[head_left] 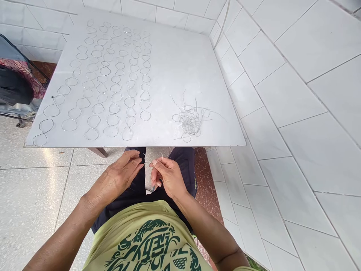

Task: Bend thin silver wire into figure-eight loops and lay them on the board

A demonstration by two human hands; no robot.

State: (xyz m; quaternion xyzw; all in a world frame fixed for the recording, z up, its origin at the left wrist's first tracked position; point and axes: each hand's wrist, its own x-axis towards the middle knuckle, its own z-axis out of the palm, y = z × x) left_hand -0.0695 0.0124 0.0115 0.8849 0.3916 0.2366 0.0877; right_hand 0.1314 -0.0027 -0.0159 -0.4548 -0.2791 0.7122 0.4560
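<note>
My left hand (122,174) and my right hand (167,176) meet over my lap, just below the near edge of a white board (180,67). Both pinch a thin silver wire piece (149,156) bent into two small loops, one loop at each hand's fingertips. Rows of finished figure-eight wire shapes (113,81) lie across the left and middle of the board. A tangled pile of loose wire loops (190,119) sits near the board's front right.
The board rests on a table whose wooden leg (98,151) shows below its edge. A white tiled wall (296,94) runs along the right. At far left stands a chair with a patterned cloth (19,81). The floor is speckled tile.
</note>
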